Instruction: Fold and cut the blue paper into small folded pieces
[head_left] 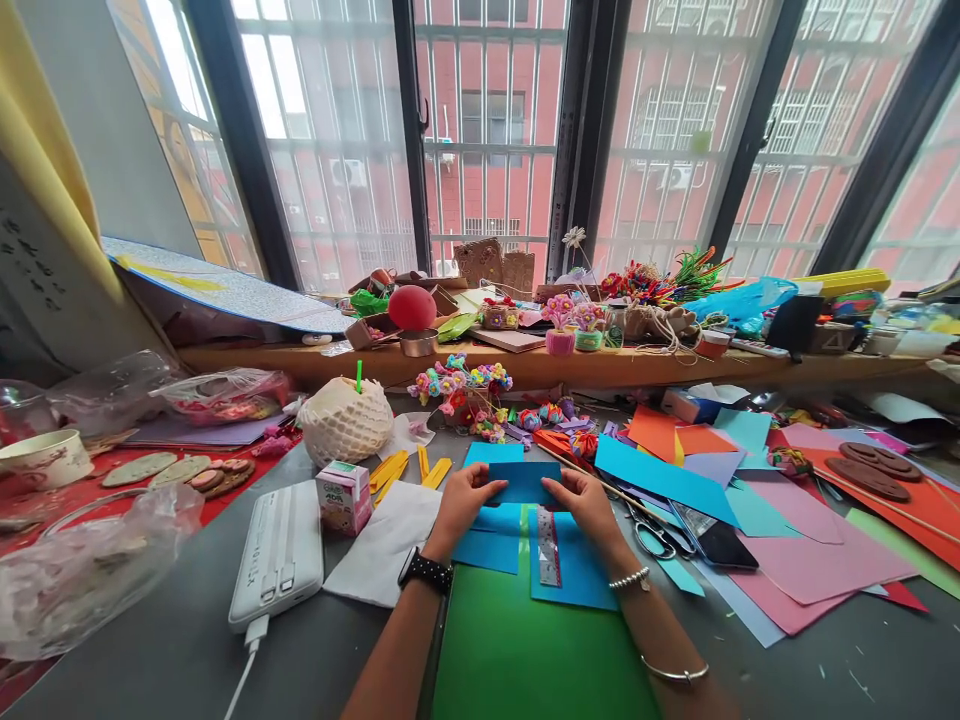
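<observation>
Between my two hands I hold up a small blue rectangle of paper. My left hand pinches its left edge with thumb and fingers. At the opposite edge my right hand grips it the same way. Below lies a green board, with a blue sheet on it. Resting on that sheet is a patterned strip, apparently in clear wrap. Another blue piece lies to the left, partly behind my left hand.
To the left are a white power bank with a cable, a small pink carton and white tissue. Scissors, a phone and coloured paper sheets lie to the right. Crafts line the windowsill.
</observation>
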